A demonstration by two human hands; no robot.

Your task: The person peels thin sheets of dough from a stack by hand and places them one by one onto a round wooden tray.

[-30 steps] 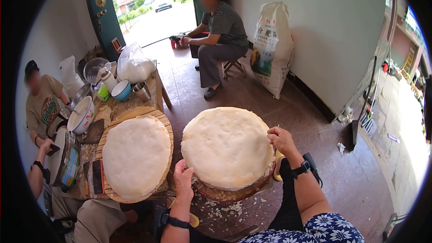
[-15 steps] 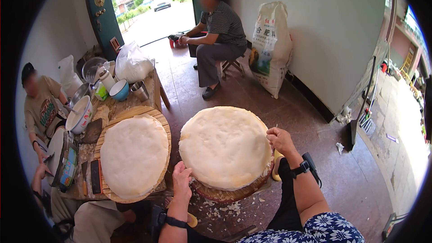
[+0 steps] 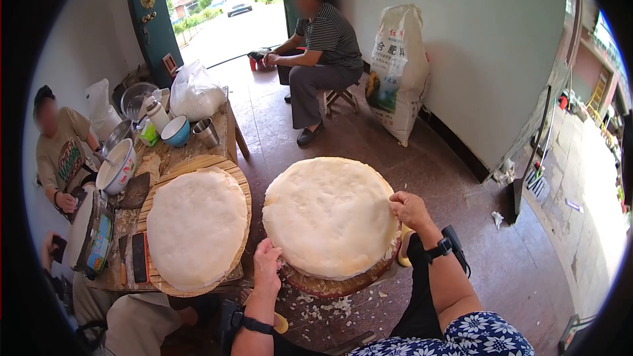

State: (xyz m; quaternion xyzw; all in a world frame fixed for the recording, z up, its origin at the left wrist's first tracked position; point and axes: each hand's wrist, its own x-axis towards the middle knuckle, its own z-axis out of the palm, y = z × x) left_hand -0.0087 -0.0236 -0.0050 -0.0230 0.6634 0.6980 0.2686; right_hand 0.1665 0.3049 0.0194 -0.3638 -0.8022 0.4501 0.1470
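In front of me, a thick pale stack of thin round flatbreads (image 3: 326, 217) rests on a round woven-looking base (image 3: 336, 287). My right hand (image 3: 410, 209) is at the stack's right edge, with thumb and fingers pinched together on the rim. At the front left edge is my left hand (image 3: 267, 264), its fingers curled against the rim of the top flatbread. A second pile of pale flatbreads (image 3: 196, 227) lies on a round straw mat (image 3: 242, 188) to the left, apart from my hands.
A wooden table (image 3: 227, 135) at left carries bowls, a steel cup (image 3: 206, 133), a knife (image 3: 123, 260) and a plastic bag (image 3: 196, 92). One person (image 3: 323, 46) sits by the doorway, another (image 3: 66, 151) at far left. White crumbs (image 3: 336, 306) litter the floor. A tall sack (image 3: 395, 72) leans on the wall.
My right hand has shifted slightly down along the rim, its fingers closer on the edge. My left hand hardly moves. At far left, the seated person's hands have moved apart.
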